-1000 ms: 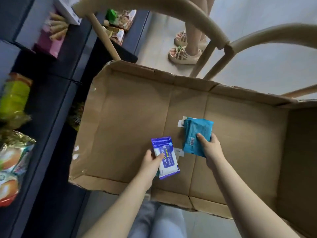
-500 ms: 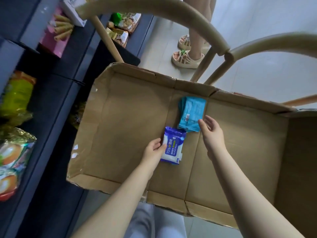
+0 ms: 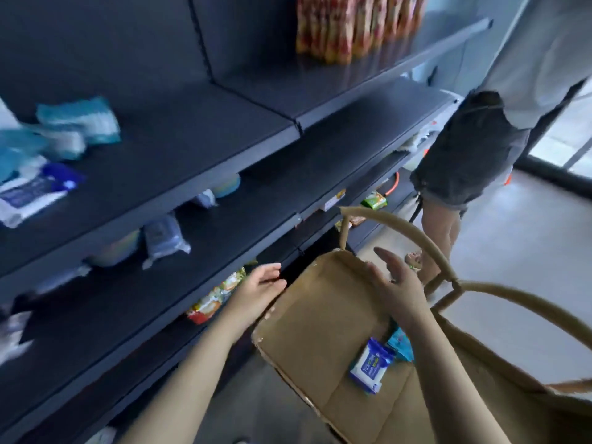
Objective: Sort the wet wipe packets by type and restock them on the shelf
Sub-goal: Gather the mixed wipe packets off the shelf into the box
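A blue-and-white wipe packet [image 3: 371, 365] lies flat in the cardboard box [image 3: 307, 315], and a teal wipe packet [image 3: 400, 344] lies just right of it, partly hidden by my right forearm. My left hand [image 3: 261, 288] hovers empty with relaxed fingers at the box's left rim. Above the box, my right hand [image 3: 395, 283] is empty too, its fingers spread. On the dark shelf [image 3: 179, 149] at the upper left lie teal packets [image 3: 80, 120] and a blue-and-white packet [image 3: 32, 190], all blurred.
The box rests on a tan chair [image 3: 426, 251] with curved rails. Another person's legs [image 3: 448, 219] stand close behind it on the right. Lower shelves hold snack bags [image 3: 217, 296] and pouches [image 3: 165, 238]. Red-yellow packs [image 3: 352, 24] sit on the top shelf.
Both hands have let go of the packets, which now lie in the box, and have lifted. The view has swung up from the box to the shelves.
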`<move>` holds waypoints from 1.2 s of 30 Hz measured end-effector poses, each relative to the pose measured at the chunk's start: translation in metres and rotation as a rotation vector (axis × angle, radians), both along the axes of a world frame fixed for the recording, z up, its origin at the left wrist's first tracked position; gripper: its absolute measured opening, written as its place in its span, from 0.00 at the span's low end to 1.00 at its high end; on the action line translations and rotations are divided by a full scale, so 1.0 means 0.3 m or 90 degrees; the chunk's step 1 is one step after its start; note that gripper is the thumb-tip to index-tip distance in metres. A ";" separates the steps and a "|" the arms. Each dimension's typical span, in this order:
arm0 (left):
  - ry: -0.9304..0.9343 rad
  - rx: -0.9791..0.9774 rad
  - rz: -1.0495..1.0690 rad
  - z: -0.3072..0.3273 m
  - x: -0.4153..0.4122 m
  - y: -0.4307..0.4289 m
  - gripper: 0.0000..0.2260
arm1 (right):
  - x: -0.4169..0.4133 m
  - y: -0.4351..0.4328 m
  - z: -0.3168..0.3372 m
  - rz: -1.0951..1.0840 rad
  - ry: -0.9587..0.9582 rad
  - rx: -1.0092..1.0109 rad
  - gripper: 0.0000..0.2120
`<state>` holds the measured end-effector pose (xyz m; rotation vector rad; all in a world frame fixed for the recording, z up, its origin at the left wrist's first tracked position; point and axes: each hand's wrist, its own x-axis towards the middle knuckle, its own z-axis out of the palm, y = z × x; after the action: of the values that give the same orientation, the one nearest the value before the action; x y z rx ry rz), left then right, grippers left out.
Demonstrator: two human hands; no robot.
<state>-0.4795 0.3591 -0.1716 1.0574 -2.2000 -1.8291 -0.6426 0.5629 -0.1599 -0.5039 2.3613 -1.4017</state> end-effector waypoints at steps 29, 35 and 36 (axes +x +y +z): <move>0.234 -0.146 0.539 0.516 1.582 -0.931 0.14 | 1.176 -1.426 0.434 0.411 -0.001 -0.157 0.16; 0.153 -0.255 0.628 0.450 1.663 -0.974 0.10 | 1.239 -1.509 0.340 0.434 0.211 -0.011 0.24; 0.117 -0.305 0.645 0.447 1.667 -0.979 0.10 | 1.248 -1.515 0.334 0.448 0.266 0.014 0.26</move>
<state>0.0208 0.0654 -0.0375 1.4111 -1.4056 -0.8583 -0.2681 0.1085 -0.0597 -1.5599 2.1242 -0.9965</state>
